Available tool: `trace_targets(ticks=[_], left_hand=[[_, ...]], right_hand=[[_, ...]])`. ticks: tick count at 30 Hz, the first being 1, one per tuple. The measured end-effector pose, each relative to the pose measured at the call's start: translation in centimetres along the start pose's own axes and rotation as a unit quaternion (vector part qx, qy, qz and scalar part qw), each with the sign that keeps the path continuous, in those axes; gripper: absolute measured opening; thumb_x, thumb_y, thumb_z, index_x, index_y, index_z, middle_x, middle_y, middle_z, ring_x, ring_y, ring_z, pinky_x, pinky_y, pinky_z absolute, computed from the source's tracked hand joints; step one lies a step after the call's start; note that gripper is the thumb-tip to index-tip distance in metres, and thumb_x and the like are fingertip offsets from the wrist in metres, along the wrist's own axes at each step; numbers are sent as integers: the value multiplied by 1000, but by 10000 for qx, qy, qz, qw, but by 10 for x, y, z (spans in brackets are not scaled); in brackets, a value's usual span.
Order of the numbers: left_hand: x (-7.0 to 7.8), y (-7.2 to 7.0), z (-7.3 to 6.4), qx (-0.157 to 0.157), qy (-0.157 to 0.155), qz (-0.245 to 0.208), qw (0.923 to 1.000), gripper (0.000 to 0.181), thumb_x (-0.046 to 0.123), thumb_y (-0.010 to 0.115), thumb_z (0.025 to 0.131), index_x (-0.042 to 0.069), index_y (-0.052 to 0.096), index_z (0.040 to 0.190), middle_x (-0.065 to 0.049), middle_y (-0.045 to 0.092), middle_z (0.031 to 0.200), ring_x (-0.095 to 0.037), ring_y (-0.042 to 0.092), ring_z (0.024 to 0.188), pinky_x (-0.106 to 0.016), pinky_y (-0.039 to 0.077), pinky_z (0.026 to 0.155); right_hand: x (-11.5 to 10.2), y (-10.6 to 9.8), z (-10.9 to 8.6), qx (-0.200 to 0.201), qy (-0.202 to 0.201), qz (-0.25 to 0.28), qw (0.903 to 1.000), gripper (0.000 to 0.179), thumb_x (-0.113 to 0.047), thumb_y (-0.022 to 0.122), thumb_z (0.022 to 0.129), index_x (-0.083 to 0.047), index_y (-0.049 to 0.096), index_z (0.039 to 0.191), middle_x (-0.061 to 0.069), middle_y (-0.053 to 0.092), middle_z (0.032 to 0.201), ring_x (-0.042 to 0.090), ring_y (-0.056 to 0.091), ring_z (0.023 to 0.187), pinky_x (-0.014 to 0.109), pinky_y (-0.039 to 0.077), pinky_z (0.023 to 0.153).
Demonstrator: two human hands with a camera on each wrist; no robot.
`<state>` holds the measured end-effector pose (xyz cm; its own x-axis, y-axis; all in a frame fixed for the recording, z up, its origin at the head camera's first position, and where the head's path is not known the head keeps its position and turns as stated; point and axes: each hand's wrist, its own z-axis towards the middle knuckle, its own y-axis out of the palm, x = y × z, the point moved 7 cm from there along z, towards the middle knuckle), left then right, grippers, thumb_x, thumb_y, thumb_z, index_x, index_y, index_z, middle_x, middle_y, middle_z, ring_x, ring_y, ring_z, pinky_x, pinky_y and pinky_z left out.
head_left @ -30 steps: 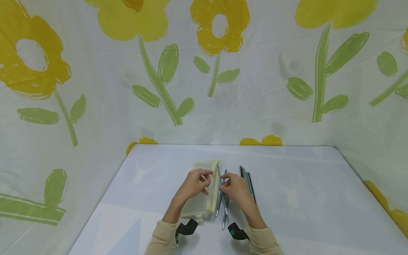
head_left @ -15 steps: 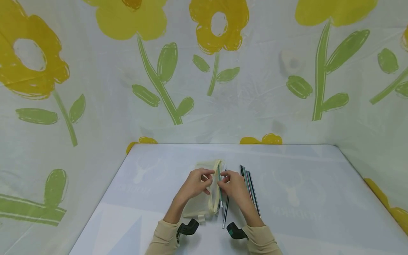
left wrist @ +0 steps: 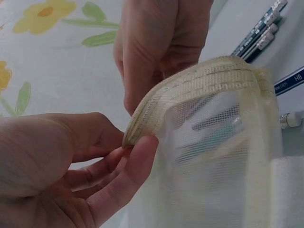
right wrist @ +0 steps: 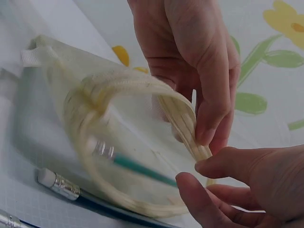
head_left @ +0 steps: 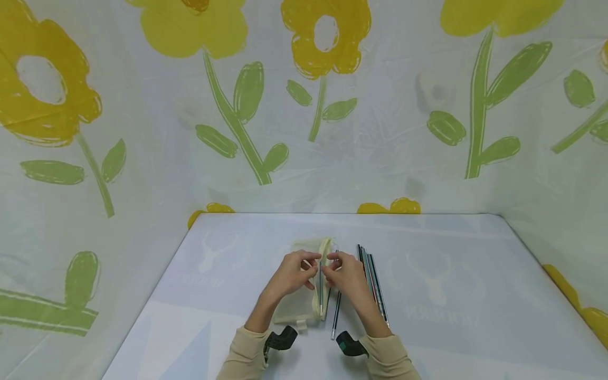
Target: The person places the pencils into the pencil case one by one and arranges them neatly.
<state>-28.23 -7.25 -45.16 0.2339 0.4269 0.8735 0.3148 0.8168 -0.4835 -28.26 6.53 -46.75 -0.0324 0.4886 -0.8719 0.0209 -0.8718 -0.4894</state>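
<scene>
A pale yellow mesh zip pouch [head_left: 294,309] lies with its mouth spread toward the right. My left hand [head_left: 291,272] pinches the zipped edge [left wrist: 142,118] between thumb and finger, holding the mouth wide. My right hand [head_left: 349,274] pinches a teal pencil [right wrist: 142,170] whose eraser end lies within the pouch's mouth. The far end of that pencil is hidden at my right fingertips. Through the mesh in the left wrist view, a teal streak and darker slim shapes show inside.
A loose dark pencil [head_left: 336,316] lies just right of the pouch, and a navy one [right wrist: 85,197] runs along its lower edge. Several more pencils [head_left: 374,277] lie side by side beyond my right hand. Flower-printed curtain [head_left: 380,148] stands behind the white table [head_left: 465,253].
My right hand has shifted slightly left, bringing the teal pencil from beside the pouch into its open mouth. My left hand has stayed nearly in place on the pouch edge.
</scene>
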Motion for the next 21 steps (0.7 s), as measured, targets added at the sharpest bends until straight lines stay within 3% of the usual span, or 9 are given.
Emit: trace_targets(ticks=[6, 13, 21], left_hand=[[0, -3, -1, 29, 6, -63, 10000, 37, -2, 53, 92, -7, 61, 128, -18, 61, 99, -36, 69, 86, -43, 64, 57], [-3, -8, -1, 98, 30, 48, 9999, 36, -1, 54, 93, -7, 61, 128, -16, 62, 99, -32, 68, 87, -28, 62, 52], [-6, -13, -1, 127, -38, 39, 9999, 36, -1, 55, 93, -6, 60, 129, -17, 63, 99, -34, 68, 87, -25, 62, 51]], right_hand=[[-2, 0, 0, 10, -39, 20, 10000, 35, -12, 72, 86, 3, 66, 117, 10, 71, 82, 15, 69, 57, 21, 58, 48], [5, -5, 0, -73, 191, -226, 9995, 34, -15, 72, 87, 2, 66, 117, 10, 70, 83, 16, 68, 56, 22, 58, 50], [11, -13, -4, -269, 531, -1022, 9930, 42, -21, 75, 86, 4, 66, 118, 6, 70, 73, 13, 65, 55, 22, 51, 49]])
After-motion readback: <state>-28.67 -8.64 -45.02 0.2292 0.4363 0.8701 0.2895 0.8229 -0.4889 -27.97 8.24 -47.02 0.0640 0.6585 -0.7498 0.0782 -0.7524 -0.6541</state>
